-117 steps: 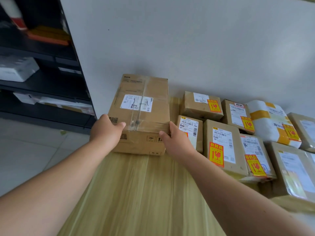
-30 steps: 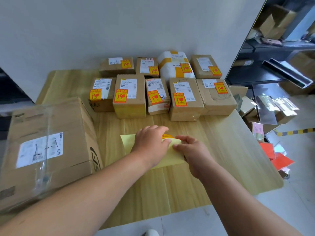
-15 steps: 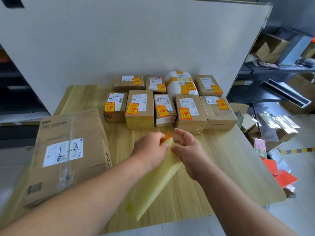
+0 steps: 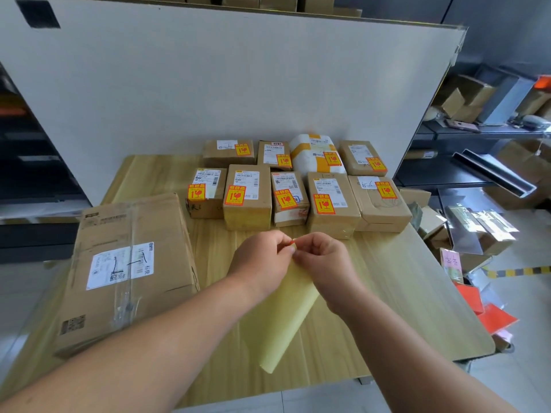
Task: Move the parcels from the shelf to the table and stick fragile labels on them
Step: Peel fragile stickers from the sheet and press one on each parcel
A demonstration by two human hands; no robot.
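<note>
- Both forearms are reaching in from the near edge and meeting over the middle of the table point(image 4: 402, 293), knuckles up and wrists almost level.
- The left hand point(image 4: 262, 260) is angling in from the left and the right hand point(image 4: 323, 260) from the right, with their fingertips touching.
- The sheet point(image 4: 286, 317) is pale yellow and slightly curled. It is hanging from the fingers and slanting down towards the near edge. I cannot tell whether its lower end is touching the table.
- Only a sliver of the label point(image 4: 292, 242) is showing, an orange-red corner at the top of the sheet, right between the two hands.
- The left hand is clenching loosely, with its fingers curled and pinching the top edge of the sheet.
- The right hand is curling too, thumb and fingertips nipping at the label corner.
- The big box point(image 4: 128, 263) is lying flat on the left of the table, just beside the left forearm, with a white shipping slip on top.
- The parcels point(image 4: 247, 198) are sitting in two rows at the far side against the white board, each wearing an orange fragile sticker.
- The shelf point(image 4: 477, 129) is standing off to the right with cartons on it.
</note>
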